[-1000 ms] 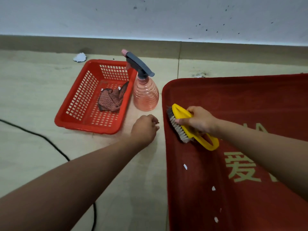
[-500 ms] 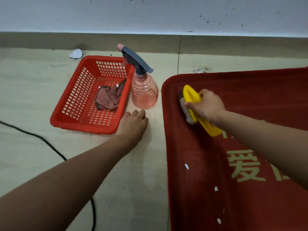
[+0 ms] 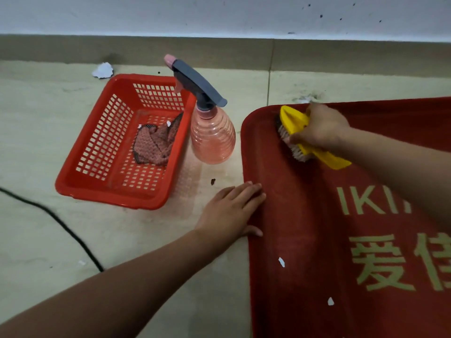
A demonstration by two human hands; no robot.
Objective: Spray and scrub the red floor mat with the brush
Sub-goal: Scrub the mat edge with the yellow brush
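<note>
right hand clenches brush near mat corner; left hand flat, apparently pressing mat edge.

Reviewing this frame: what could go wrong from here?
The spray bottle stands beside the edge of the red floor mat; a wide stroke of the brush in the right hand might tip it. The left hand presses only the mat's left edge, so the mat may bunch. White scraps on the mat could get ground in.
</note>
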